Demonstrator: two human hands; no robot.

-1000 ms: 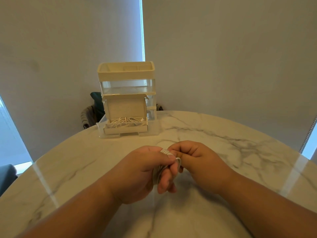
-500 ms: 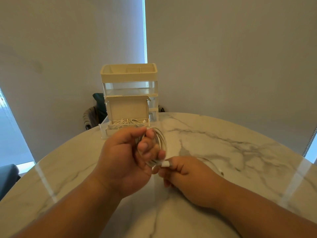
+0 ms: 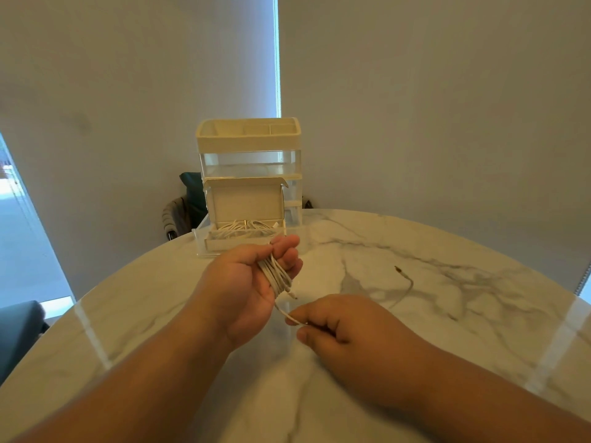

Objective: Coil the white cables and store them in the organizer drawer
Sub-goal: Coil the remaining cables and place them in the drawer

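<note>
White cable (image 3: pixel 277 276) wraps left hand (image 3: pixel 246 282), right hand (image 3: pixel 345 327) pinching it near drawer (image 3: pixel 224 245).

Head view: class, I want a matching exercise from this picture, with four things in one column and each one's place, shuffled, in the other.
Things
1. coiled cable
2. cable's free end
3. stored cables
4. organizer

Places
A. at the table's far edge
B. gripped in the left hand
C. lying loose on the table
D. inside the open box in the drawer

Pairs: 1-B, 2-C, 3-D, 4-A
</note>
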